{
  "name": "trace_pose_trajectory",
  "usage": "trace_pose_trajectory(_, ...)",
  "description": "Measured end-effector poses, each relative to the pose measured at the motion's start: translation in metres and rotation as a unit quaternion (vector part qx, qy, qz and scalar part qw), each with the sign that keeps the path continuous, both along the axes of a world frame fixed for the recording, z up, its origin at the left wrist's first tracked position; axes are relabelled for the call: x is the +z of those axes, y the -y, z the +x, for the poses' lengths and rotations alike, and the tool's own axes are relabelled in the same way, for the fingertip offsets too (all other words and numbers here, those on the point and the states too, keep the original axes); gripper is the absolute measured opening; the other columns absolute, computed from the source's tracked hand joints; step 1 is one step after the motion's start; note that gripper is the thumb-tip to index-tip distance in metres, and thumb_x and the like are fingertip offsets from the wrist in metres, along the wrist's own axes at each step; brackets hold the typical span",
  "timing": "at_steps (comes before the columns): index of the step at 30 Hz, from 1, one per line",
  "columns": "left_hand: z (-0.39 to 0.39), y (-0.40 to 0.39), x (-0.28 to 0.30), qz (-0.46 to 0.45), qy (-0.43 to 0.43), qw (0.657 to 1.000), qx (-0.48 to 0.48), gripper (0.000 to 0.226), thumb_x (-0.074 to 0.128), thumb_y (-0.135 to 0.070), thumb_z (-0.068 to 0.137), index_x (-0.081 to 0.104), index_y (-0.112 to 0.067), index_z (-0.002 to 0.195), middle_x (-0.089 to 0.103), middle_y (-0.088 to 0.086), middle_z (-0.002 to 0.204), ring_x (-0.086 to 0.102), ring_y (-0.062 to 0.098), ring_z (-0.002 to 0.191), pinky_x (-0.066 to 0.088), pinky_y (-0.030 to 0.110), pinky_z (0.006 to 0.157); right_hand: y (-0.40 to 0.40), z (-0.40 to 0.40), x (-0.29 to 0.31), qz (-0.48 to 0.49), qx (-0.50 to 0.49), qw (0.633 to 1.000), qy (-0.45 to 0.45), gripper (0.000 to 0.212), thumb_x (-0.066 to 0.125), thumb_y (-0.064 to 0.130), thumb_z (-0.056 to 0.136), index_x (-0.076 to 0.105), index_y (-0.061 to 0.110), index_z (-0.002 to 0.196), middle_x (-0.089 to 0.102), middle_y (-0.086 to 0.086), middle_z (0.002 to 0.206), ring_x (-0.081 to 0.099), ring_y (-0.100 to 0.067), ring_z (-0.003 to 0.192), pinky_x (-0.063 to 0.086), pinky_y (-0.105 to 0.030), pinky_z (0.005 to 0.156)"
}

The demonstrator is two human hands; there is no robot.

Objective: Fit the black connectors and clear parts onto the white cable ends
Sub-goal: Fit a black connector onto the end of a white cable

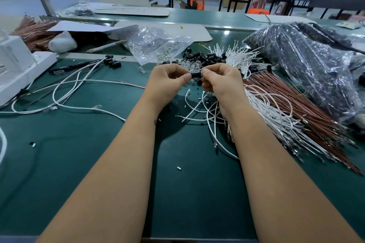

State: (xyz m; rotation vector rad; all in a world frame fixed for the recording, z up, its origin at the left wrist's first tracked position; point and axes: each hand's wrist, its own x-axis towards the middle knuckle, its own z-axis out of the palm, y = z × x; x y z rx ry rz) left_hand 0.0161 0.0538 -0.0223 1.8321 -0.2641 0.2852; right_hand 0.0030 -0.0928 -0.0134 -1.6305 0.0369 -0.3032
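**Inspector:** State the position of the work piece

**Assistant:** A small black cylindrical plastic connector [196, 75] is held above the dark green bench mat [79, 163], between the two hands, just in front of the loose heap of black connectors [205, 58] and small clear plastic parts [189, 65]

**Inspector:** Its long axis?

**Assistant:** Roughly level and running left to right, one end towards each hand

**Inspector:** Fingers?

**Assistant:** The left hand [167, 83] pinches the left end, thumb tip against it and fingers curled over the top. The right hand [221, 79] pinches the right end in the same way, forefinger and thumb closed on it. Neither hand is spread

**Inspector:** Which hand is nearer?

**Assistant:** Both are in contact; neither leads

**Inspector:** Is a cable end in the connector?

**Assistant:** I cannot tell. The fingers hide both mouths. Thin white insulated cables [209, 108] lie on the mat directly below the right hand, well apart from the connector's ends

**Inspector:** Judgement?

**Assistant:** Any insertion must go along that left-right axis, so one hand has to steady the barrel while the other feeds in from its own side
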Motion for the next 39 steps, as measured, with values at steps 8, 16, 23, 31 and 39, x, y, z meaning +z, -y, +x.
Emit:
trace_pose_trajectory(8, -0.001, 0.0, -0.001, -0.019, 0.002, 1.0, -0.005, 0.003, 0.071, -0.01, 0.085, 0.072, -0.007, 0.085, 0.065, -0.001, 0.068, 0.052, -0.005, 0.052, 0.04, 0.009, 0.056, 0.003, -0.003, 0.0, 0.024, 0.039, 0.999, 0.002, 0.011, 0.063, 0.008, 0.092, 0.064, 0.011, 0.081, 0.065, 0.001, 0.063, 0.061, -0.01, 0.057, 0.053, -0.022, 0.061)
trace_pose_trajectory(16, 0.001, -0.002, -0.004, -0.035, -0.008, 0.999, -0.018, 0.009, 0.072, -0.011, 0.084, 0.07, -0.016, 0.076, 0.064, 0.0, 0.067, 0.056, 0.008, 0.063, 0.046, 0.016, 0.065, 0.001, -0.004, -0.002, 0.006, 0.047, 0.999, 0.002, 0.014, 0.062, 0.007, 0.092, 0.063, 0.01, 0.079, 0.062, -0.001, 0.063, 0.058, -0.008, 0.053, 0.052, -0.022, 0.059)
trace_pose_trajectory(23, 0.001, -0.003, -0.002, -0.061, -0.02, 0.998, -0.025, 0.01, 0.071, -0.009, 0.085, 0.069, -0.013, 0.076, 0.063, -0.006, 0.058, 0.053, -0.002, 0.052, 0.042, 0.01, 0.057, 0.0, -0.006, -0.001, -0.012, 0.05, 0.998, 0.02, 0.014, 0.06, 0.006, 0.093, 0.061, 0.008, 0.08, 0.061, -0.001, 0.063, 0.059, -0.006, 0.052, 0.055, -0.025, 0.062)
trace_pose_trajectory(31, 0.0, -0.002, -0.002, -0.056, -0.027, 0.998, -0.025, 0.007, 0.07, -0.01, 0.085, 0.071, -0.011, 0.078, 0.065, -0.001, 0.064, 0.056, 0.002, 0.057, 0.045, 0.013, 0.062, -0.004, -0.005, -0.001, -0.03, 0.024, 0.999, 0.01, 0.012, 0.058, 0.009, 0.095, 0.061, 0.01, 0.084, 0.064, -0.001, 0.066, 0.061, -0.006, 0.052, 0.053, -0.02, 0.057)
trace_pose_trajectory(39, -0.001, 0.001, 0.003, -0.05, -0.009, 0.998, 0.035, 0.012, 0.066, -0.013, 0.089, 0.069, -0.014, 0.078, 0.059, 0.001, 0.065, 0.045, -0.001, 0.05, 0.037, 0.008, 0.052, -0.007, -0.008, 0.007, -0.128, -0.095, 0.981, 0.106, 0.016, 0.052, 0.014, 0.099, 0.054, 0.024, 0.086, 0.063, 0.001, 0.077, 0.065, -0.02, 0.075, 0.052, -0.021, 0.063)
